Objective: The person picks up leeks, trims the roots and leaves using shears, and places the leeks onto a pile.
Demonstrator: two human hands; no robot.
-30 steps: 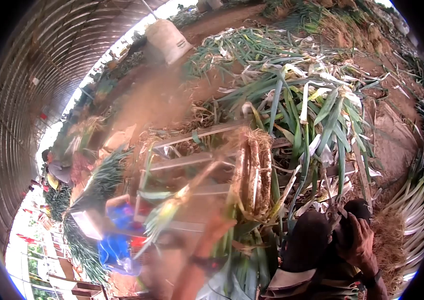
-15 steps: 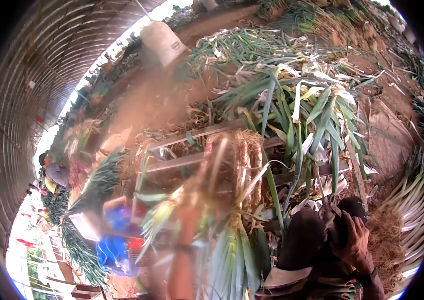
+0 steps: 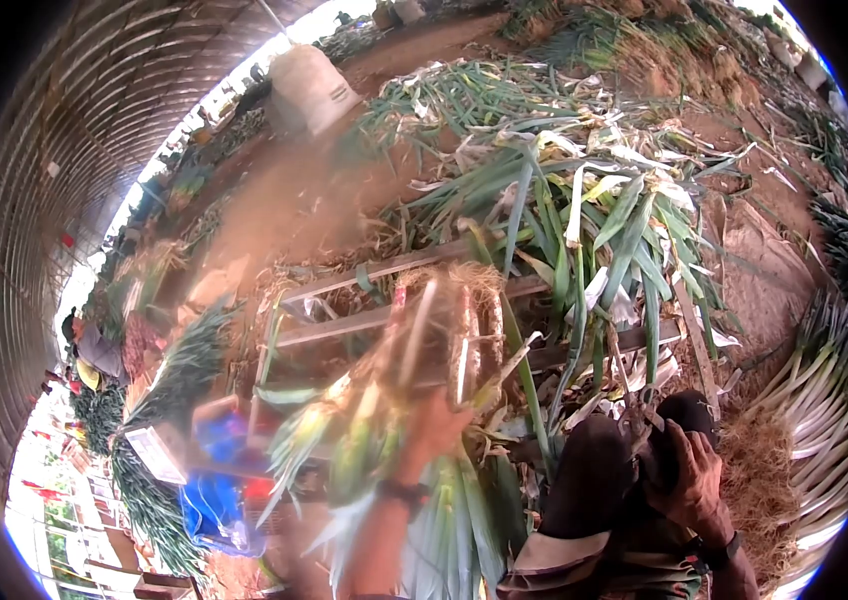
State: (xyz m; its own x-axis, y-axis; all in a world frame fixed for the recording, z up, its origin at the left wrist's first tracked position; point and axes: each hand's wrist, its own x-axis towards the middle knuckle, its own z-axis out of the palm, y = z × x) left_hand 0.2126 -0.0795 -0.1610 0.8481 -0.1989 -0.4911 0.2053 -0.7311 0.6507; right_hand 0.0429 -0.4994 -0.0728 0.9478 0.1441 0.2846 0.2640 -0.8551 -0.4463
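head: left hand around leeks

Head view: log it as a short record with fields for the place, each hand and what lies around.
setting: arched tunnel greenhouse, bare soil floor
left hand: blurred, gripping a leek bundle with the roots upward
right hand: resting on a dark-clad knee; grip unclear
ahead: wooden frame, partly under a leaf pile
far right: trimmed leeks lying side by side
lower left: blue crate
far left: another person, small in the distance
top: pale sack on the soil
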